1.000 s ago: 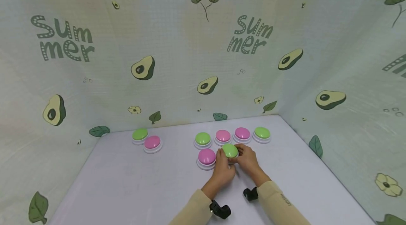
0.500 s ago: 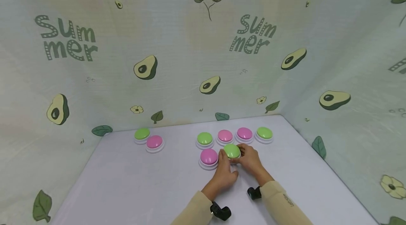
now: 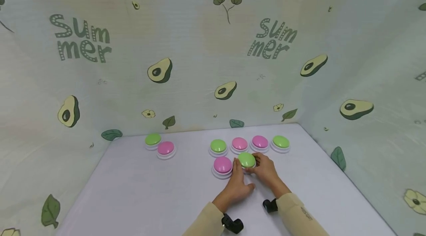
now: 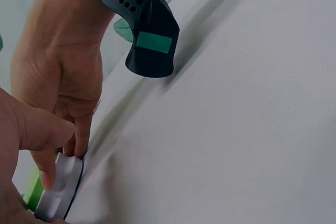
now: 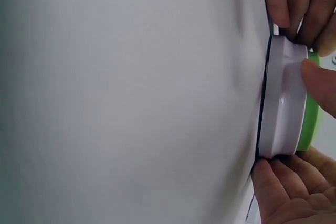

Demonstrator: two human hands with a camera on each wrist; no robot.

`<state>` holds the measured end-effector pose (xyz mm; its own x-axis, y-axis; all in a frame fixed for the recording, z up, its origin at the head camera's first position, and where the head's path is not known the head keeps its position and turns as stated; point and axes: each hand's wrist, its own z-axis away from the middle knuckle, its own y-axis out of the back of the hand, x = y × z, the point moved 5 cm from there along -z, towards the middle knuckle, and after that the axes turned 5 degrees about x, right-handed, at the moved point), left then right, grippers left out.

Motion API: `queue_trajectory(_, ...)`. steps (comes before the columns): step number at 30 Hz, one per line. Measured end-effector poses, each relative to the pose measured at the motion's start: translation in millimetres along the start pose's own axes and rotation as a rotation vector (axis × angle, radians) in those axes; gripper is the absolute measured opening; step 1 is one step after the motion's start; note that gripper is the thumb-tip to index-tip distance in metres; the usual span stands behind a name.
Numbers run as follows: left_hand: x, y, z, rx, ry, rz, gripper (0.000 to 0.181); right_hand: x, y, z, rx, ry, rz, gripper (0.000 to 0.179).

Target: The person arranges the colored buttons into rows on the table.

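Note:
A green push button (image 3: pixel 247 159) with a round white base stands on the white table, in the front row of the right-hand cluster. My right hand (image 3: pixel 265 170) holds it from the right; in the right wrist view the thumb (image 5: pixel 319 83) and fingers lie around its white base (image 5: pixel 283 103). From the left, my left hand (image 3: pixel 236 187) rests straight fingers along the same button, its thumb (image 4: pixel 44 128) spread away from it. Just left of those fingers sits a magenta button (image 3: pixel 222 165). Part of the held button's base is hidden by the hands.
Behind the hands runs a row: a green button (image 3: pixel 218 146), a pink button (image 3: pixel 239 143), a magenta button (image 3: pixel 260 142) and a green button (image 3: pixel 281 142). Farther left stand another green button (image 3: pixel 153 140) and a pink one (image 3: pixel 165 148). A printed cloth (image 3: pixel 186 43) hangs behind the table.
My left thumb has moved away from the green button and spread outward. My right hand keeps its hold. The head view has shifted slightly, so everything appears a little farther right.

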<state>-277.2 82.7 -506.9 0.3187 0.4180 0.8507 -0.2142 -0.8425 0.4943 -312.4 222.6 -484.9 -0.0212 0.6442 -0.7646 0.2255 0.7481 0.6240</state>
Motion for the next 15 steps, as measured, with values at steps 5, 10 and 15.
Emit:
queue_trajectory(5, 2.0, 3.7, 2.4, -0.021, 0.046, -0.001, 0.104, -1, -2, 2.4, -0.006, 0.004, 0.012, 0.069)
queue_trajectory(10, 6.8, 7.6, 10.4, -0.044, 0.058, 0.019, 0.102, -4, 1, 4.0, -0.017, -0.008, 0.048, 0.075)
queue_trajectory(15, 13.0, 19.7, 22.3, -0.062, 0.046, 0.014, 0.097, -13, 3, 4.2, -0.026, -0.024, 0.091, 0.081)
